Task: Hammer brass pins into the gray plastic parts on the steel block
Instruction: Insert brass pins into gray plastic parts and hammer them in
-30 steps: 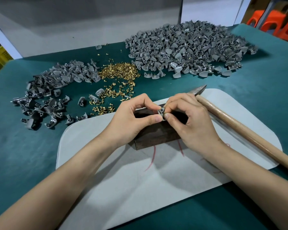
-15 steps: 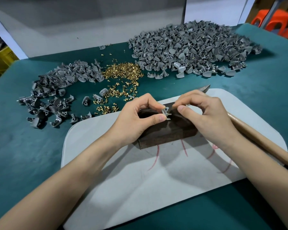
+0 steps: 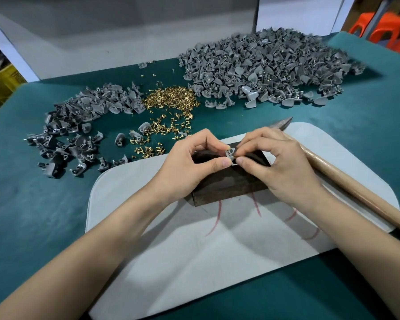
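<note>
While both hands meet over the steel block (image 3: 226, 187), the step in hand looks like seating a pin rather than striking one. The left hand (image 3: 189, 167) pinches the gray part (image 3: 231, 154) between thumb and forefinger on the block's top; the right hand (image 3: 280, 165) pinches the same part from the other side (any pin under its fingertips is too small to make out). The hammer (image 3: 356, 189) lies ungripped just right of the block, with loose brass pins (image 3: 171, 99) beyond the block. Next, I judge, the right hand must release and take up the hammer.

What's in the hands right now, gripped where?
One gray plastic part, above the steel block: left hand pinches its left edge, right hand its right side.
</note>
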Demonstrator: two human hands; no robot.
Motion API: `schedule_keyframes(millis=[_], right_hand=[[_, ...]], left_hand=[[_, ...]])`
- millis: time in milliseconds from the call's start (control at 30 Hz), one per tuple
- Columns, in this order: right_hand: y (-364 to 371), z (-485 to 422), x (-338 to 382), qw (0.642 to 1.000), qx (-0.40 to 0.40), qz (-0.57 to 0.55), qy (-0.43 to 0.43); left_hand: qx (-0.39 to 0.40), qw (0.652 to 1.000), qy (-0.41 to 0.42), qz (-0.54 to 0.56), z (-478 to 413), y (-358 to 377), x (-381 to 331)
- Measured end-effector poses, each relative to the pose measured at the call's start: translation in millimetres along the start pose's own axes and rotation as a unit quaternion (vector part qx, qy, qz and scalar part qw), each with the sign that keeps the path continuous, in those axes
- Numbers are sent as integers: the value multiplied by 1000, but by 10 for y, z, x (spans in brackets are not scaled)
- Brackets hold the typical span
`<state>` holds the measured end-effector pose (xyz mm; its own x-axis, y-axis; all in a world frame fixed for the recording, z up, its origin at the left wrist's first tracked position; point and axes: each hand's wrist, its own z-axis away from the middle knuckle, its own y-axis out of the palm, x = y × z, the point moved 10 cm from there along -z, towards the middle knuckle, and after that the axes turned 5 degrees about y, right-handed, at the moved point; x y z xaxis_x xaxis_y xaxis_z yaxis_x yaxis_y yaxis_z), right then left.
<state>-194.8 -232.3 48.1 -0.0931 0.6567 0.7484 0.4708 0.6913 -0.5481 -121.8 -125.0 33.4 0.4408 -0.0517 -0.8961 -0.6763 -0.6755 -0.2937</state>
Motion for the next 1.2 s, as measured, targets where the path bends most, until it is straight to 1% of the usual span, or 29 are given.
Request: schedule_keyframes(millis=[167,267,400,633,1200], right_hand=[[-16,33,87,997,-45,38,-46],[-21,40,129,995,-54,56,-67],[-5,33,139,994,-46,58,-76],[-9,52,126,994,-69,39,-70],[42,11,136,997,-25,33,-60]], left_hand=[[-1,1000,1,1,1,-4,-4],[-2,1000,2,1,-5,-9,-8],[4,1000,1,-1,-10,-1,-12],[0,1000,1,-2,-9,-2,3],[10,1000,-1,3,-25,4,13]])
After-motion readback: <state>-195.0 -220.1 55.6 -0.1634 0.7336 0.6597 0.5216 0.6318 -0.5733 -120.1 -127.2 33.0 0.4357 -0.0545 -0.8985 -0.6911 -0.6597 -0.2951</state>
